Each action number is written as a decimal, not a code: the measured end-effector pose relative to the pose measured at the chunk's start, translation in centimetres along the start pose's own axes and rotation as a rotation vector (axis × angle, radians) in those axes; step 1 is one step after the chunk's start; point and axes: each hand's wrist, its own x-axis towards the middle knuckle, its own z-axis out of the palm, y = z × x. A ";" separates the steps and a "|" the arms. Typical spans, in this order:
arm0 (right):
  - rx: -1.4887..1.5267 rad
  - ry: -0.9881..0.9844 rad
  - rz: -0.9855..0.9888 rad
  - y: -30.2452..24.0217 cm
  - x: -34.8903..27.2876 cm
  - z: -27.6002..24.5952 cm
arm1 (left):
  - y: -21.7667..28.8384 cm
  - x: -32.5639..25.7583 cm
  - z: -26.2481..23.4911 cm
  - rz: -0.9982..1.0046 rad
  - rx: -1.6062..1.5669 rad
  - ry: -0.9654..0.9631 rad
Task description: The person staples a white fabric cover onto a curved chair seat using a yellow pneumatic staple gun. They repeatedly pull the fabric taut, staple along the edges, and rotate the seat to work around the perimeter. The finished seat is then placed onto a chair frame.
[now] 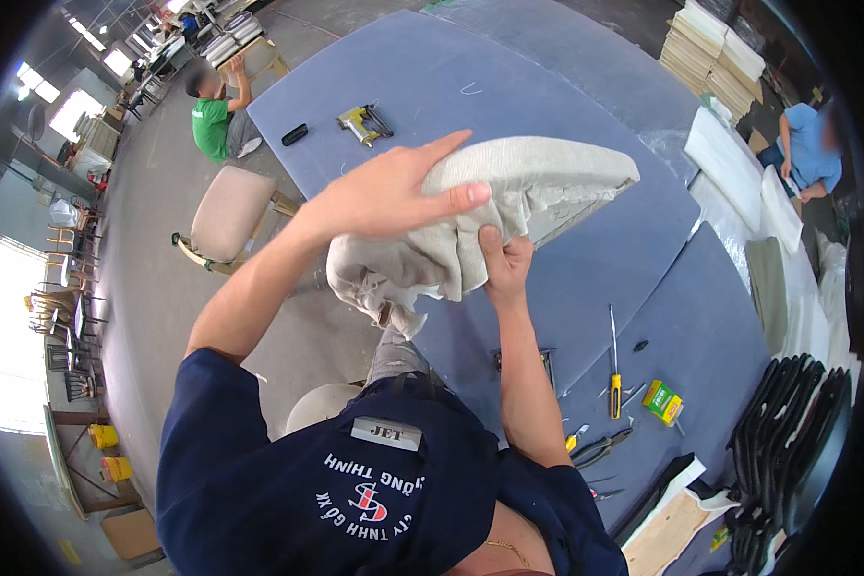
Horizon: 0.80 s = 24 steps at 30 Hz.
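Navy shirt fills the foreground; above the blue counter (586, 288), the left hand (384, 197) lies flat and open atop a fabric-covered cushion (509, 192), while the right hand (504, 264) grips its underside. Fitting looks underway; next, tug the loose cloth (384, 283) taut.

Both arms come up from the bottom, bare below short dark blue sleeves. The left forearm slants up and to the right, wrist bent, and the left hand (394, 197) lies flat on top of the beige cushion cover (509, 192), fingers straight and spread, index pointing toward its far end. The right forearm rises almost straight up under the cushion cover. The right hand (504, 264) grips its lower edge from below, thumb up against the fabric, fingers curled in.
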 end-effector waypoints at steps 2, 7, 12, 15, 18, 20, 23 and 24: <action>0.028 -0.015 0.069 0.3 0.8 -0.3 | -1.9 2.2 -0.5 0.045 -0.207 0.012; -0.055 -0.005 -0.044 2.7 2.1 -0.3 | -2.5 7.4 -2.0 -0.373 -0.514 -0.231; -0.080 0.036 -0.069 3.1 4.0 -1.2 | 1.0 9.5 -1.9 -0.053 -0.036 -0.075; -0.008 -0.012 0.060 3.7 4.5 -4.5 | 3.8 10.3 -0.1 0.079 0.407 0.042; 0.043 0.116 -0.058 3.6 6.6 -4.3 | 5.8 10.2 2.9 0.282 0.789 0.266; 0.086 0.161 0.068 2.9 6.9 -4.3 | 4.3 10.6 2.2 0.251 0.584 0.357; 0.072 0.146 0.057 3.6 8.3 -5.1 | 3.2 11.9 -1.1 -0.067 0.378 0.220; 0.049 0.130 0.047 3.3 8.1 -4.9 | 3.8 12.0 -1.7 -0.116 0.241 0.103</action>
